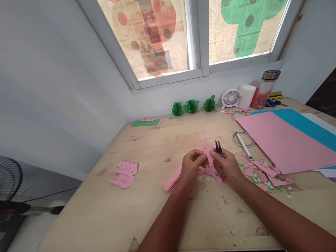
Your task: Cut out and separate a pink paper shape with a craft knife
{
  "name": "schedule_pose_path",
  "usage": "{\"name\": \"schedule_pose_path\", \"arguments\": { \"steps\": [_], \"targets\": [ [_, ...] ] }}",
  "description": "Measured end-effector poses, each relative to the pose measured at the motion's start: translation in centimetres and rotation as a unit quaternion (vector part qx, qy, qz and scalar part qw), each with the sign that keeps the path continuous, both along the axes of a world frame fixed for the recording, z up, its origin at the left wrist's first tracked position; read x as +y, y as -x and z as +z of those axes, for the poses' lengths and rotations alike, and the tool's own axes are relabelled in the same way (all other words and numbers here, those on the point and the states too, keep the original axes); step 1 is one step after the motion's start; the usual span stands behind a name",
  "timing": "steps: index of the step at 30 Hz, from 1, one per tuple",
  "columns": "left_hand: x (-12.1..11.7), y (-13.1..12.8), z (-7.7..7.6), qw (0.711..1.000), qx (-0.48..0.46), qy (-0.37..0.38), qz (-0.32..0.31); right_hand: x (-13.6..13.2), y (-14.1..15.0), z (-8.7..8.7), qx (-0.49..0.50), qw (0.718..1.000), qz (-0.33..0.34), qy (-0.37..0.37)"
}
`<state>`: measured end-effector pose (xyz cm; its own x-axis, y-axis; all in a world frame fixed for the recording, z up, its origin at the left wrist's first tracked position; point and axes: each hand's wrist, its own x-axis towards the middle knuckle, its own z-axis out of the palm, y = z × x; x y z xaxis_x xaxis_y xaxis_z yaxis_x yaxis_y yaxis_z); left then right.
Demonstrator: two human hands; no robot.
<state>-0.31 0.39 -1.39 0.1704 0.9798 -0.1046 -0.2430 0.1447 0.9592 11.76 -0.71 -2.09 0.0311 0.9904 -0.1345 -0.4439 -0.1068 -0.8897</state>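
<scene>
My left hand point(193, 164) is closed, thumb against fingers, at the left edge of some cut pink paper point(208, 168). Scissors point(218, 148) stick up out of my right hand point(229, 168), blades pointing away from me and slightly apart. The thumb and fingertips of that hand also meet the pink paper. Both hands hover over or rest near the tabletop; the exact gap cannot be judged. A folded pink paper strip point(172, 179) lies partly under my left wrist. Further left sits a stack of scalloped pink cutouts point(125, 174).
Pink, green and white scraps point(265, 175) lie right of my hands, near a white pen point(244, 145). Large pink sheets point(286, 143) cover the table's right side. Green paper figures point(191, 106), a small fan point(231, 98) and a glass bottle point(266, 91) stand along the wall.
</scene>
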Motion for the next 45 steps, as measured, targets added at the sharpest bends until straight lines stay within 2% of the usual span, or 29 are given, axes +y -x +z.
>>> {"name": "schedule_pose_path", "arguments": {
  "steps": [6,13,18,22,26,31,36,45],
  "targets": [
    [0.0,0.0,0.2,0.999,0.03,-0.021,-0.001,0.2,-0.1,0.0,-0.01,1.0,-0.028,0.006],
    [-0.4,-0.4,0.2,0.999,0.03,0.018,-0.02,0.1,0.0,0.4,0.008,0.998,-0.063,0.02],
    [-0.2,-0.3,0.0,0.999,0.034,0.021,-0.006,0.2,0.0,0.2,0.009,0.998,-0.056,0.016],
    [0.0,0.1,0.2,0.999,0.032,0.016,0.013,0.2,-0.2,-0.3,0.008,1.0,-0.029,-0.004],
    [0.1,0.5,0.6,0.999,0.019,0.003,0.049,0.1,-0.6,-0.3,-0.014,0.999,0.029,-0.018],
    [0.5,0.8,0.7,0.997,-0.007,-0.01,0.073,0.0,-0.6,-0.2,-0.035,0.994,0.104,0.002],
    [0.4,1.0,1.1,0.995,-0.005,-0.015,0.097,-0.2,-0.5,0.0,-0.085,0.985,0.148,0.011],
    [0.2,1.3,1.9,0.997,0.036,-0.03,0.064,-0.2,-0.6,0.2,-0.125,0.977,0.174,0.014]
  ]
}}
